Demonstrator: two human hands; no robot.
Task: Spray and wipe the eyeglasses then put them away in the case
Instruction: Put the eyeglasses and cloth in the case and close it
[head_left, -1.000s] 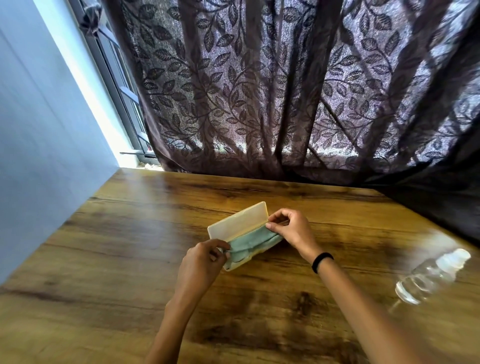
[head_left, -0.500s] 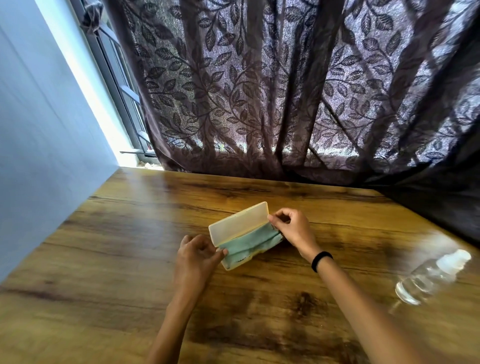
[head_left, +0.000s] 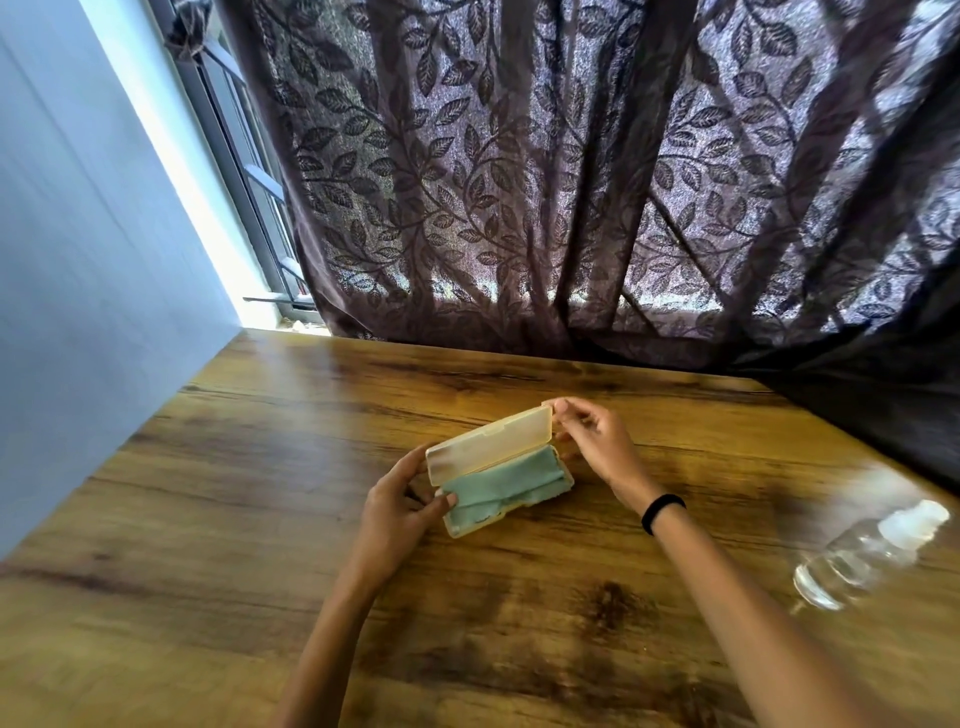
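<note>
**Open case on the table, cloth lying inside**

The case (head_left: 498, 470) sat near the middle of the wooden table (head_left: 208, 519), its pale lid (head_left: 491, 444) raised and tilted back toward the curtain (head_left: 519, 182). A green cloth (head_left: 501, 486) filled the lower tray and covered whatever lay beneath it; the eyeglasses themselves could not be made out.

The left hand (head_left: 397, 506) gripped the left end of the case, thumb lying across the front edge of the tray next to the cloth and fingers curled round behind the lid's corner. The right hand (head_left: 597, 441) was at the opposite end, its fingertips pinched together at the upper right corner of the lid. Whether they actually clamped the lid or only touched it could not be told, as the fingers were blurred there. A black band (head_left: 662, 512) circled the right wrist.

A clear spray bottle (head_left: 867, 556) with a white top was well apart from the case, out toward the right edge of the table, untouched by either hand. It looked smeared by the wide lens. Behind the table hung the dark leaf-patterned curtain, with a window frame (head_left: 244, 171) and a pale blue wall (head_left: 78, 260) to the left.
</note>
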